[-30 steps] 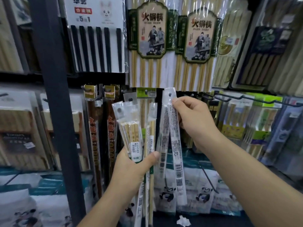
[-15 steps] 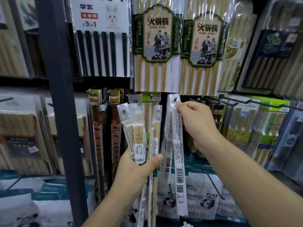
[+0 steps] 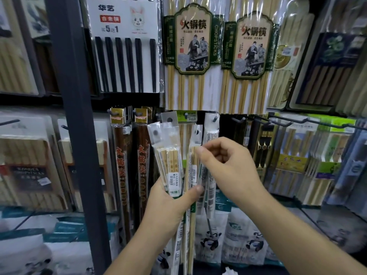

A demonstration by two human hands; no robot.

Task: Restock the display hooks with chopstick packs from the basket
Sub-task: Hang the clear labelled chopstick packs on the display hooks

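Observation:
My left hand [image 3: 168, 205] is shut on a fanned bundle of chopstick packs [image 3: 168, 161], clear sleeves with pale bamboo sticks, held upright before the lower hook row. A narrow clear pack [image 3: 211, 128] hangs by its hole on a black hook [image 3: 214, 118] just right of the bundle. My right hand [image 3: 228, 167] is below that hook, fingers curled, with blurred fingertips at the top of the rightmost pack in the bundle. Whether it grips that pack is unclear. The basket is out of view.
A dark metal upright [image 3: 73, 116] stands to the left. Dark red chopstick packs [image 3: 121, 165] hang beside the bundle. Bare black hooks [image 3: 258, 120] jut out to the right. Large bamboo packs [image 3: 190, 56] hang above, and panda-printed bags [image 3: 210, 239] sit below.
My right hand slid the narrow pack onto the hook, let go of its top, and dropped down and left toward the bundle. My left hand has stayed almost still.

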